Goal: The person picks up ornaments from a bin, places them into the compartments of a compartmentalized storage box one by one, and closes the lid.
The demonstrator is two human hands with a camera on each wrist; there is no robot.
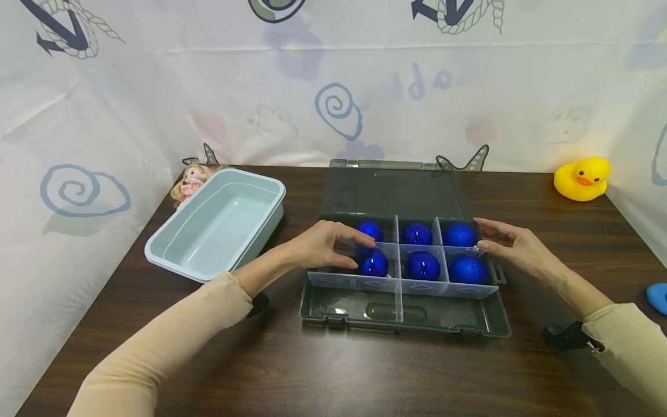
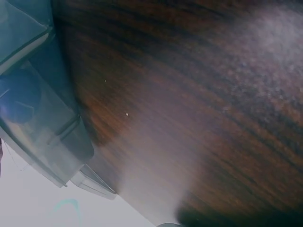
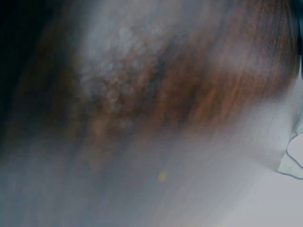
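Nearest, on the dark table [image 1: 333,382], two pale sleeves [image 1: 172,336] reach in from the sides, and a blue thing [image 1: 658,297], cut off by the edge of view, lies far right. The grey case [image 1: 438,317] stands open, its front compartments toward the person. The left hand [image 1: 318,246] hovers over its left end, thumb and index finger moderately parted beside the front-left ball [image 1: 374,264]; the other fingers are mostly hidden. The right hand [image 1: 513,248] touches the case's right edge, fingers slightly bent, thumb apart. Three blue balls sit in the front row, one per compartment, and three more in the row behind, with the lid [image 1: 391,191] folded back beyond. Left of the case is a pale blue tub [image 1: 239,214], a doll [image 1: 191,180] just behind it; at back right sits a yellow duck [image 1: 581,179] before the printed cloth [image 1: 385,104].
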